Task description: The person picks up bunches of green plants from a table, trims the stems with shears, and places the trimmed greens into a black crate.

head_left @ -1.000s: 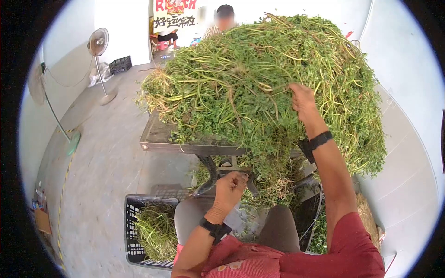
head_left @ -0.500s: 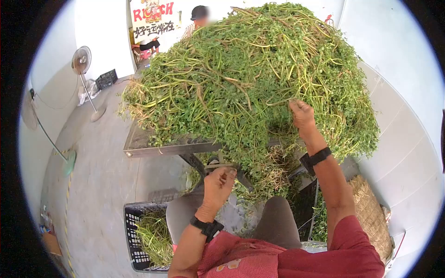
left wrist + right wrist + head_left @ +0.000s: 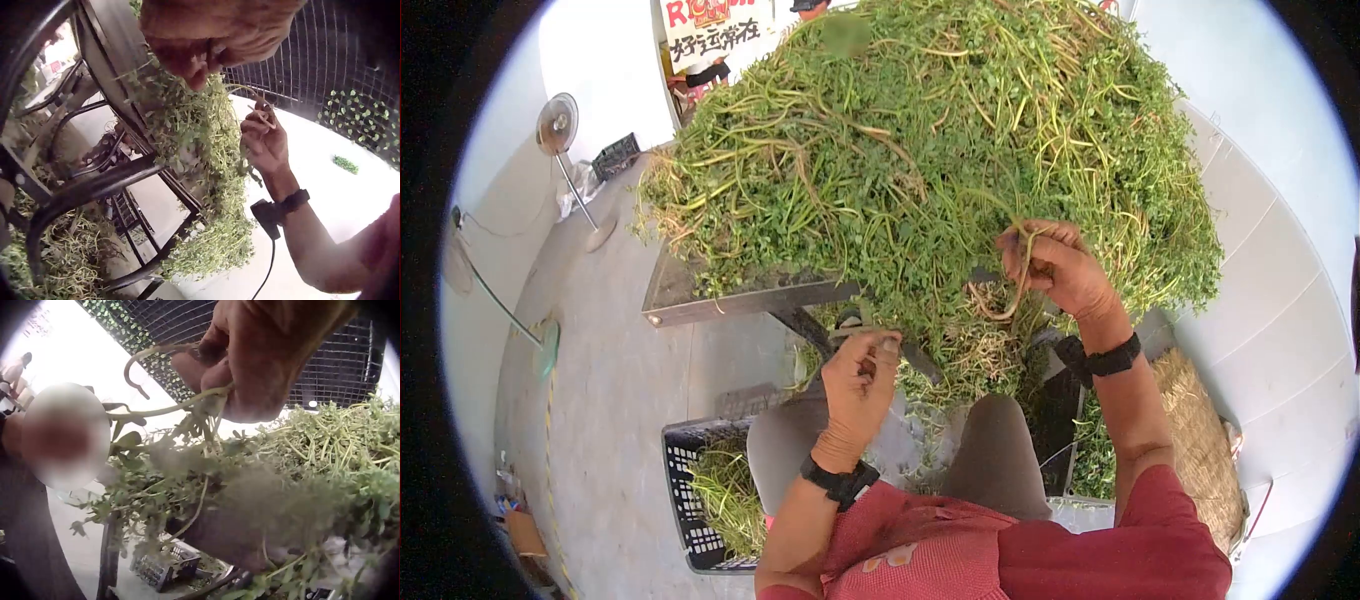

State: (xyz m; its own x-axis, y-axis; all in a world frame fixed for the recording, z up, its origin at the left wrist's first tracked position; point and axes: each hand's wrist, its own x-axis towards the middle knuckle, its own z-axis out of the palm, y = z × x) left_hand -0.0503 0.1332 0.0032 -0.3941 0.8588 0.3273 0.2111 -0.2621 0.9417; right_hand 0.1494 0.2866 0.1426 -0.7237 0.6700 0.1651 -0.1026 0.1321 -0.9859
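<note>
My right hand (image 3: 1055, 265) pinches a leafy green stem (image 3: 165, 412) at the near edge of a big heap of greens (image 3: 920, 150). One end of the stem hooks down past the fingers, and the other runs toward the heap. The heap covers most of a table (image 3: 750, 299) and hangs over its front edge. Lower and to the left, my left hand (image 3: 858, 390) is raised in front of the table, thumb drawn against curled fingers. In the left wrist view nothing shows between those fingers.
A black plastic crate (image 3: 680, 500) holding long green stems (image 3: 735, 505) stands beside the left knee. More stems (image 3: 985, 350) lie beneath the table. A straw-coloured bundle (image 3: 1200, 435) is at the right, and a standing fan (image 3: 557, 125) at the far left.
My right hand has drawn back from the heap toward the body, bringing the stem with it. The left hand has risen slightly and shifted left in view, and the head view has tilted down.
</note>
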